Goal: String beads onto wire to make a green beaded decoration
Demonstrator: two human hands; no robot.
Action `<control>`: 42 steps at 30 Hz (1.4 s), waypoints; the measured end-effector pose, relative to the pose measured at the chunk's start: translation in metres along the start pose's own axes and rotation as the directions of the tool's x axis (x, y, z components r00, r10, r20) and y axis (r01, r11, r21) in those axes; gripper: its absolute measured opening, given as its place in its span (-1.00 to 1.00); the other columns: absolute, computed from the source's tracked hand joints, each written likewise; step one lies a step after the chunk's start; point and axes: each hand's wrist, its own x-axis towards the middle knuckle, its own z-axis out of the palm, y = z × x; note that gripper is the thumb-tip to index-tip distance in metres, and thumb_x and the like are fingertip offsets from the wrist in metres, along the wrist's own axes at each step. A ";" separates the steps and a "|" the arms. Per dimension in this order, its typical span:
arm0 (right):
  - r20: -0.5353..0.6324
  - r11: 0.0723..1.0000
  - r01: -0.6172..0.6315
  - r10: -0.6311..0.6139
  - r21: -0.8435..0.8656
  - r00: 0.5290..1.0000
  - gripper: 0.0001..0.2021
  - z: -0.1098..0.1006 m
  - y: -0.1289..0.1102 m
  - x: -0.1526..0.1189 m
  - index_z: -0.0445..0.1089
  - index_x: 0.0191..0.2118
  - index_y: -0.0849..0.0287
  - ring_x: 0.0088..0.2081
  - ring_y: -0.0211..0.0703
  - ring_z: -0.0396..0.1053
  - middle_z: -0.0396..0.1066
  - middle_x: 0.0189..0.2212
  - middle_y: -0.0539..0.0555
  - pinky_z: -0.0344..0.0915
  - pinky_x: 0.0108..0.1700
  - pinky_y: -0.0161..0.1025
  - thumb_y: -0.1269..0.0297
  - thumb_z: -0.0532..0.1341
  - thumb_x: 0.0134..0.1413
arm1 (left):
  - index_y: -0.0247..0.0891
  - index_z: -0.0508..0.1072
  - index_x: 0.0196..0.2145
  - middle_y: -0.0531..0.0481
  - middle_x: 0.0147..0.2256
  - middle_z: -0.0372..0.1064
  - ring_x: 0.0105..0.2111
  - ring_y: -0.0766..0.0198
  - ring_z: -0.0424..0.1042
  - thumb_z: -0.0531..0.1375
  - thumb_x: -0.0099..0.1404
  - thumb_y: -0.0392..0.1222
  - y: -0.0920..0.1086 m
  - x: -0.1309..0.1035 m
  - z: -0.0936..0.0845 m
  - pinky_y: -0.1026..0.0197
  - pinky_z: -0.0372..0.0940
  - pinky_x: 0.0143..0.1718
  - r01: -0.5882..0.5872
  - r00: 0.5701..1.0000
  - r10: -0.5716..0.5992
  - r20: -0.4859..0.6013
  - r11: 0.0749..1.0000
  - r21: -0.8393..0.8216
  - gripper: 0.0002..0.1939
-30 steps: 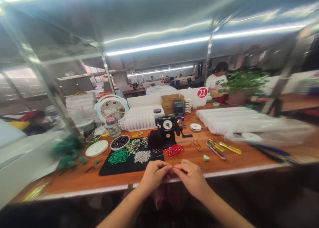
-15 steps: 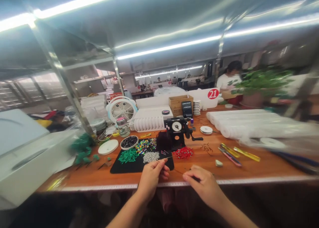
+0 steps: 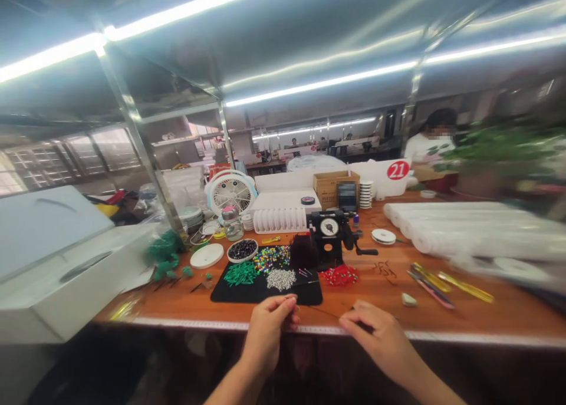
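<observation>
My left hand [image 3: 273, 322] is closed in a pinch at the near edge of the black mat [image 3: 243, 293]. To its right, over the table's front edge, my right hand [image 3: 374, 331] pinches with thumb and forefinger. A thin dark cord [image 3: 325, 312] runs between the two hands, an end at each pinch. On the mat lie green tube-shaped pieces [image 3: 241, 273], mixed coloured beads [image 3: 269, 257] and small silvery pieces [image 3: 281, 280]. A slim pale object [image 3: 306, 283] rests by the mat's right side. Red pieces [image 3: 339, 276] are heaped just off the mat.
Behind the mat stands a black hand-cranked device with a dial [image 3: 328, 231]. A dish of dark beads [image 3: 242, 250], a white lid [image 3: 207, 256] and a fan [image 3: 232, 194] are left of it. Yellow-handled tools [image 3: 466, 286] and plastic-wrapped rolls [image 3: 460, 225] lie right. A person [image 3: 431, 140] sits beyond.
The view has swung left, so the table appears further right. My left hand has drawn back from over the mat towards the front edge. Both hands keep their pinch.
</observation>
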 end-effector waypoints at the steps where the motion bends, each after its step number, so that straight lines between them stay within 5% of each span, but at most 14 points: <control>1: 0.002 1.000 0.004 -0.004 -0.001 1.000 -0.72 0.000 0.000 0.000 0.48 -0.51 0.11 -0.44 -0.14 0.33 0.32 -0.54 0.03 0.20 -0.34 -0.25 0.15 0.14 0.11 | -0.38 0.53 -0.41 -0.03 -0.53 0.41 -0.59 0.39 0.32 0.44 -0.14 -0.03 -0.001 -0.002 0.000 0.38 0.22 -0.58 0.007 1.000 -0.007 0.000 1.000 -0.018 -0.60; 15: -0.002 0.991 -0.136 0.136 0.008 0.991 -0.79 -0.003 0.004 0.003 0.58 -0.39 0.01 -0.34 -0.09 0.41 0.46 -0.46 0.02 0.29 -0.25 -0.27 0.09 0.22 -0.02 | -0.41 0.52 -0.41 -0.05 -0.53 0.39 -0.55 0.37 0.33 0.43 -0.09 -0.07 -0.011 -0.016 -0.004 0.37 0.22 -0.54 -0.010 0.999 0.003 -0.039 0.985 -0.171 -0.63; 29: -0.104 0.990 -0.129 0.135 0.064 0.985 -0.82 -0.002 -0.002 0.001 0.58 -0.46 0.02 -0.40 -0.10 0.38 0.42 -0.53 0.02 0.29 -0.31 -0.25 0.11 0.25 -0.10 | -0.39 0.52 -0.43 -0.05 -0.52 0.38 -0.54 0.35 0.32 0.43 -0.10 -0.06 -0.012 -0.016 -0.004 0.35 0.22 -0.51 -0.016 0.999 0.007 -0.049 0.986 -0.168 -0.64; 32: -0.151 0.986 -0.115 0.133 0.122 0.980 -0.78 -0.006 -0.005 0.001 0.58 -0.38 0.05 -0.43 -0.14 0.35 0.45 -0.38 0.05 0.30 -0.36 -0.27 0.09 0.30 -0.16 | -0.36 0.52 -0.44 -0.03 -0.52 0.38 -0.54 0.34 0.31 0.41 -0.08 -0.04 -0.008 -0.017 -0.001 0.33 0.20 -0.51 -0.019 0.999 0.014 -0.043 0.994 -0.105 -0.66; 36: -0.233 0.991 -0.081 0.104 0.106 0.967 -0.72 -0.013 -0.024 0.002 0.57 -0.34 0.11 -0.46 -0.20 0.29 0.39 -0.27 0.10 0.24 -0.42 -0.29 0.04 0.26 -0.09 | -0.32 0.48 -0.59 0.04 -0.61 0.26 -0.56 0.34 0.23 0.30 0.08 -0.04 -0.001 -0.018 0.012 0.31 0.14 -0.49 -0.155 0.987 0.143 0.073 0.968 0.199 -0.72; 39: -0.040 0.989 -0.123 0.127 0.083 0.991 -0.78 -0.012 -0.045 0.005 0.56 -0.39 0.09 -0.45 -0.20 0.28 0.31 -0.46 0.02 0.20 -0.39 -0.31 0.09 0.27 -0.08 | -0.28 0.48 -0.62 0.07 -0.59 0.22 -0.53 0.34 0.21 0.27 0.12 -0.08 0.001 -0.019 0.025 0.31 0.11 -0.45 -0.242 0.967 0.203 0.154 0.920 0.309 -0.73; 42: 0.138 0.968 -0.226 0.210 0.112 0.968 -0.80 -0.007 -0.058 0.009 0.55 -0.47 0.10 -0.45 -0.22 0.26 0.26 -0.54 -0.04 0.15 -0.37 -0.31 0.13 0.23 -0.03 | -0.27 0.50 -0.57 0.08 -0.55 0.22 -0.54 0.35 0.19 0.26 0.11 -0.08 -0.003 -0.023 0.036 0.31 0.08 -0.49 -0.216 0.969 0.171 0.181 0.937 0.273 -0.77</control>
